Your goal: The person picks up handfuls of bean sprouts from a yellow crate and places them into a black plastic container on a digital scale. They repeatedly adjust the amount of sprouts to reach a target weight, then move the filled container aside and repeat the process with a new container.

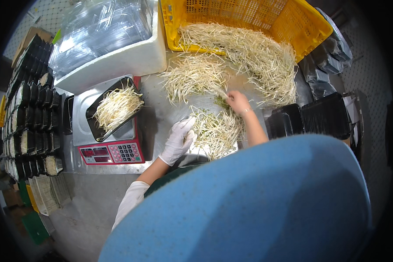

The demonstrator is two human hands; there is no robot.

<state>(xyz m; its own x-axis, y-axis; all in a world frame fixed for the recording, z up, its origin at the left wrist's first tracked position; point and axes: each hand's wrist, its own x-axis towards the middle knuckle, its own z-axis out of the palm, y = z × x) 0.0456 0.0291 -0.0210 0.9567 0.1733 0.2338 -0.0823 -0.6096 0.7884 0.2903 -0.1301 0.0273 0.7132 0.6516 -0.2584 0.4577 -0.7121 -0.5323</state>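
My left hand (179, 139), in a white glove, lies at the left edge of a loose heap of bean sprouts (216, 131) close to my body; whether it grips any is hidden. Bare, my right hand (238, 102) pinches a small bunch of sprouts (220, 93) between thumb and fingers, just above that heap. Green bits lie below the bunch. Farther off is a second sprout pile (195, 77). A black plastic tray (92, 113) holding sprouts sits tilted on a red electronic scale (109, 153), left of my gloved hand.
A tipped yellow perforated crate (306, 24) spills a large sprout mass (265, 62) onto the metal table. Clear plastic lids (101, 29) fill a white foam box (118, 64). Stacked packed trays (32, 121) stand far left; black trays (326, 116) are at the right. A blue surface covers the foreground.
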